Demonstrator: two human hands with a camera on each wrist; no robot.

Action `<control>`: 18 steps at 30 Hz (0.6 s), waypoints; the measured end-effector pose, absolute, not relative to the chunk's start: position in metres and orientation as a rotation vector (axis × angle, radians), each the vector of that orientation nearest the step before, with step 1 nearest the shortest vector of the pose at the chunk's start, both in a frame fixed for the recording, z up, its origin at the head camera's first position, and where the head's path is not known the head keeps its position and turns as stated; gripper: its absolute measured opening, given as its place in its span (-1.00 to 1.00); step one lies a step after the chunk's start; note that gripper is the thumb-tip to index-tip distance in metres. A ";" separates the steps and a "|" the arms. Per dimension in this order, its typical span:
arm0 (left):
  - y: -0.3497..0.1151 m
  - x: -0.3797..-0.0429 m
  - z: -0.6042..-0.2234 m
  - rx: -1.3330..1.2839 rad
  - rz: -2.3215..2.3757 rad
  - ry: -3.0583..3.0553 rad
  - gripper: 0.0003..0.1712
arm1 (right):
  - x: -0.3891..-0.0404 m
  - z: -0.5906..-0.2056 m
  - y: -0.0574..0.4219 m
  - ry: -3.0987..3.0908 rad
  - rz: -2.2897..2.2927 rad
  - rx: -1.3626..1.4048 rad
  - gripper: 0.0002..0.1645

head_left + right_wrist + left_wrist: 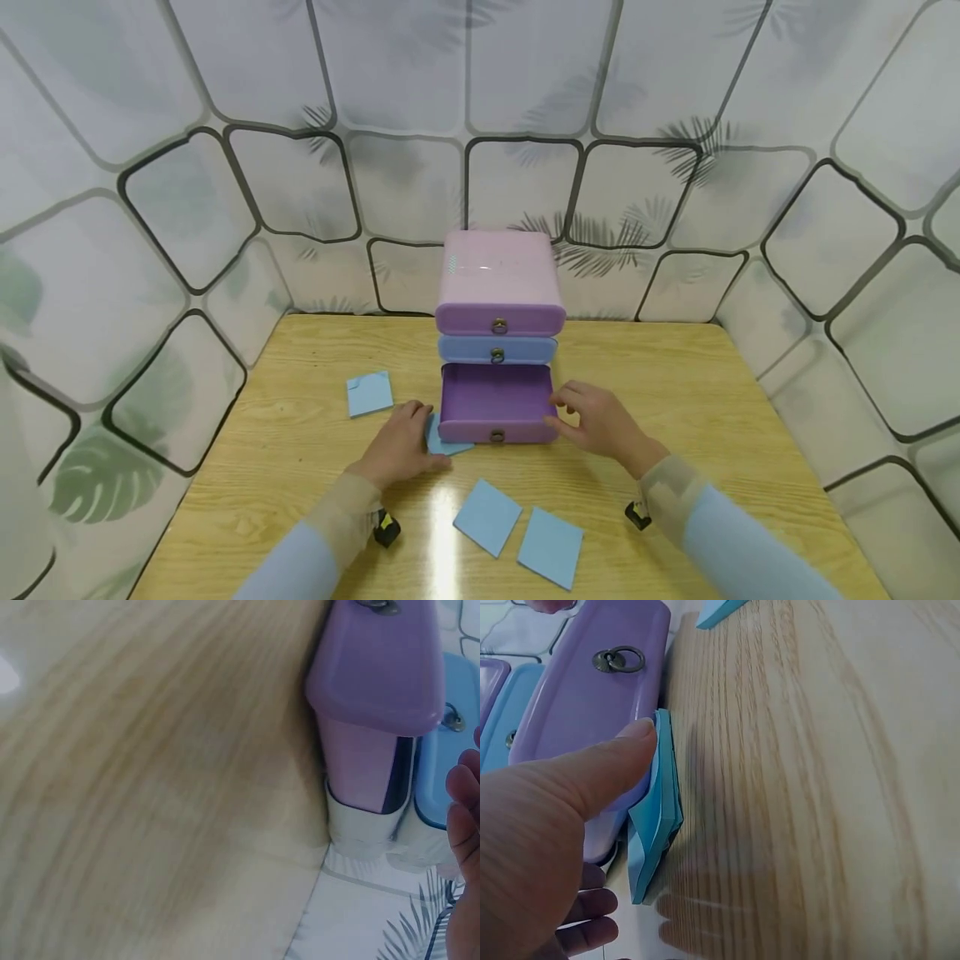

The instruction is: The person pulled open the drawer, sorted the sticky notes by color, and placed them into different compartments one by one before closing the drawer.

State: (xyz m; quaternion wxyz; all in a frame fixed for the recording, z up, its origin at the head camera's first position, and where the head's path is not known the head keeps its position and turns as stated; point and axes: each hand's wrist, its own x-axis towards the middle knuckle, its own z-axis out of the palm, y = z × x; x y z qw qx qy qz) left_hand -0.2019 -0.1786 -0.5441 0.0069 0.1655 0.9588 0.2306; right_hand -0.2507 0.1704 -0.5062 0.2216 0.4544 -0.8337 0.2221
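Note:
A small chest of drawers (501,271), pink on top, stands with its bottom purple drawer (497,432) pulled out; nothing lies inside that drawer. A light-blue folded paper square (450,447) is partly hidden beneath the drawer's front left corner, its layered edges (654,825) showing in the left wrist view. My left hand (401,446) is beside this square, thumb close to its edge and fingers loosely bent past the drawer's side. Whether the thumb touches it I cannot tell. At the drawer's right side is my right hand (600,421), holding nothing, fingers loosely bent.
Another blue square (369,394) with a folded corner lies left of the chest. Two more blue squares, one (487,517) left of the other (551,547), lie in front. Patterned fabric walls (405,192) enclose the wooden table (300,467) at the back and sides.

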 end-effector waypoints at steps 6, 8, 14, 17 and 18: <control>-0.179 -0.210 -0.549 0.561 0.657 3.004 0.17 | -0.247 -0.520 0.174 -2.339 0.621 1.246 -0.69; -0.178 -0.212 -0.551 0.570 0.651 3.004 0.17 | -0.246 -0.524 0.174 -2.355 0.620 1.240 -0.68; -0.172 -0.212 -0.552 0.591 0.685 3.006 0.11 | -0.246 -0.534 0.172 -2.339 0.635 1.240 -0.66; -0.170 -0.211 -0.552 0.578 0.693 3.016 0.06 | -0.246 -0.537 0.170 -2.342 0.633 1.232 -0.68; -0.169 -0.211 -0.552 0.570 0.684 3.024 0.04 | -0.246 -0.538 0.170 -2.356 0.628 1.225 -0.69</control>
